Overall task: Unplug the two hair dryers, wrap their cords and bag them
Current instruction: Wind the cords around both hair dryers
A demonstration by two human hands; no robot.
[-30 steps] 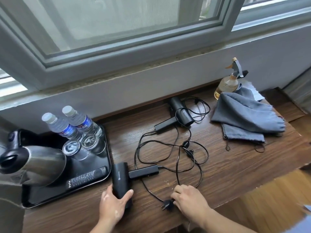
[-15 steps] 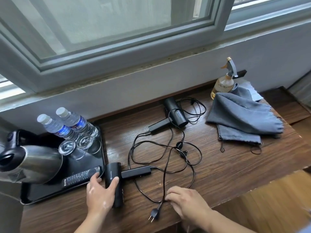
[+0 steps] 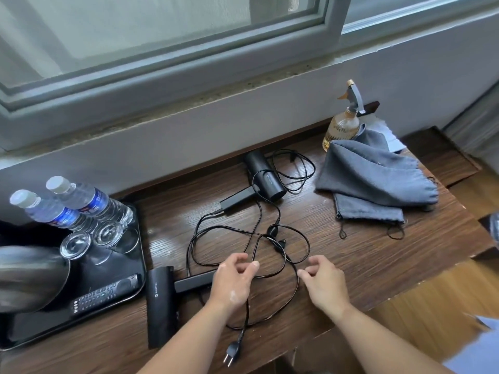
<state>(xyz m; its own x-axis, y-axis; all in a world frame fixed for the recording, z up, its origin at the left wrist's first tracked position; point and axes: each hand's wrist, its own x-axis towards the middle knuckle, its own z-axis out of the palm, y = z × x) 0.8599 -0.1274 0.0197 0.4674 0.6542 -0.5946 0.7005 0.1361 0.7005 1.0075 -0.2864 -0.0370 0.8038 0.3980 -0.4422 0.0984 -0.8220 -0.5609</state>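
Our left hand seems to pinch the cord of the near dryer; right hand apart, loosely curled, empty. Both cords lie crossed on the desk: pulling now could knot them or drag the far dryer.

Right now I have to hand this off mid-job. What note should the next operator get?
Left hand: pinches the cord that ends in the loose plug at the front edge of the table.
Right hand: loosely curled beside the cord loops, holding nothing I can see.
Near dryer lies beside the tray, far dryer by the wall, grey bags to the right.
Done: that plug is free. The other plug I cannot confirm.
Left: untangle and wrap both cords, then bag both dryers.
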